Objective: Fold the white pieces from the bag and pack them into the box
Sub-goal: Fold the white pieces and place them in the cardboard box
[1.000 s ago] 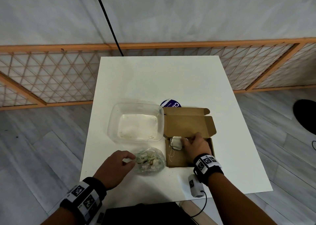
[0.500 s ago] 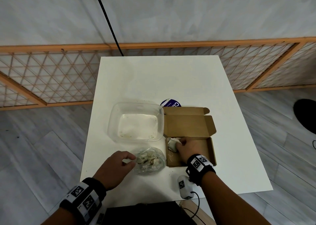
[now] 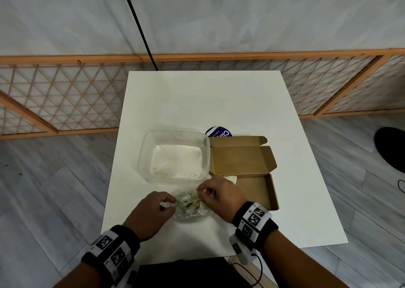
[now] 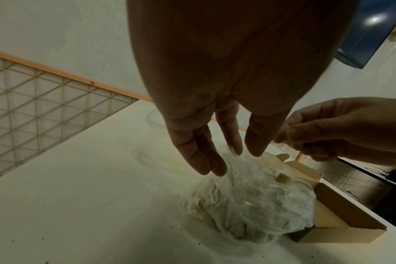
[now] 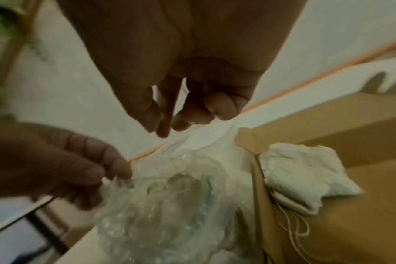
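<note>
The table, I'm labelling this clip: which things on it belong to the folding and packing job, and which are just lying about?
Job:
plastic bag of white pieces, held by left hand and right hand
cardboard box
folded white piece in the box

Lying about:
clear tub
blue round label

I stand at a white desk [image 3: 219, 103] set against a low wooden lattice fence [image 3: 65, 94] with an orange frame. Behind the fence rises a pale grey wall [image 3: 241, 15], and a black cable [image 3: 140, 26] runs down it to the desk's far edge. Grey wood-plank flooring [image 3: 43, 189] lies on both sides. A dark round shape [image 3: 392, 149] sits on the floor at my far right.
</note>
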A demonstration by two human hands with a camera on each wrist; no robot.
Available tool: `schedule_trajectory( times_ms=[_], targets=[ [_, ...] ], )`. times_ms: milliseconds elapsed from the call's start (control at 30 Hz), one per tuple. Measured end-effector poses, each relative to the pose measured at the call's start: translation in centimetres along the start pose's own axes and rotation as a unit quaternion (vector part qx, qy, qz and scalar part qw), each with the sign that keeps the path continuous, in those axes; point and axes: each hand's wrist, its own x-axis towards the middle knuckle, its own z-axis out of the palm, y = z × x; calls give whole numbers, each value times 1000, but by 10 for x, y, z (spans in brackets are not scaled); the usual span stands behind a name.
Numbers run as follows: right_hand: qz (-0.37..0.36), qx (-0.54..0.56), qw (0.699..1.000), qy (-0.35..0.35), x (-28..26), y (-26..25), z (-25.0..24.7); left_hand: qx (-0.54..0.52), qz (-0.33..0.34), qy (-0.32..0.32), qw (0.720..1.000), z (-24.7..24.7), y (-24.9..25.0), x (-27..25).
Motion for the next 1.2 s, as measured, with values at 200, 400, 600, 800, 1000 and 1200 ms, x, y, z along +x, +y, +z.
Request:
schedule_trajectory(
  times_ms=[200,400,600,800,1000,1200],
  targets=[
    [-3,-203,974,-105,22,7,29,-3,3,18,1000,4,-1,4],
    [20,-74,997,-27,27,3,13,-11,10,11,1000,4,1,8],
    [26,153,988,-3,17,-18,-20,2,26,15,1000,-6,5,9],
    [-8,259,966,-4,7,-35,-34,-86,111,22,990,-16,50,0],
    [12,335,942,19,4,-42,-37,-185,107,-2,977,-22,82,2],
    [14,368,928,55,5,-51,-49,-116,123,-33,985,-25,61,1]
  ],
)
